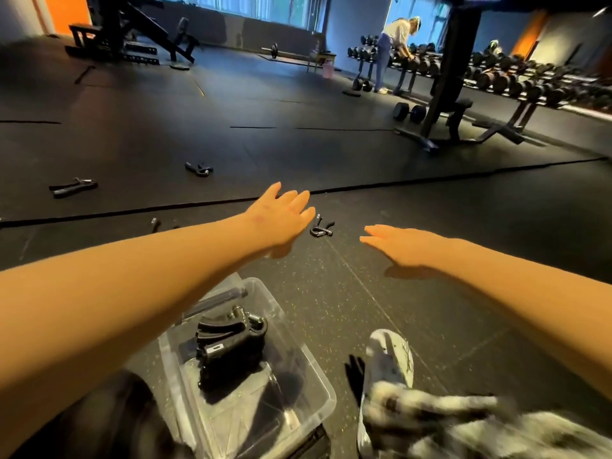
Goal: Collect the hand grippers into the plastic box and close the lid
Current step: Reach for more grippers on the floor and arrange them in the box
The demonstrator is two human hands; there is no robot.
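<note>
A clear plastic box (308, 376) stands open on the black floor near me, with several black hand grippers (231, 339) inside. My left hand (281, 217) stretches forward with straight fingers, just left of a black hand gripper (321, 226) lying on the floor. My right hand (400, 243) reaches out flat on the right of that gripper, empty. More hand grippers lie farther off: one (198, 168) in the middle distance, one (73, 187) at the left, and one (155, 224) partly hidden behind my left forearm.
My patterned shoe (389, 359) and trouser leg sit right of the box. A weight bench (453, 124), a loose dumbbell (409, 111) and dumbbell racks (516, 77) stand at the far right, where another person (387, 51) bends over. A floor mat seam (430, 180) runs across.
</note>
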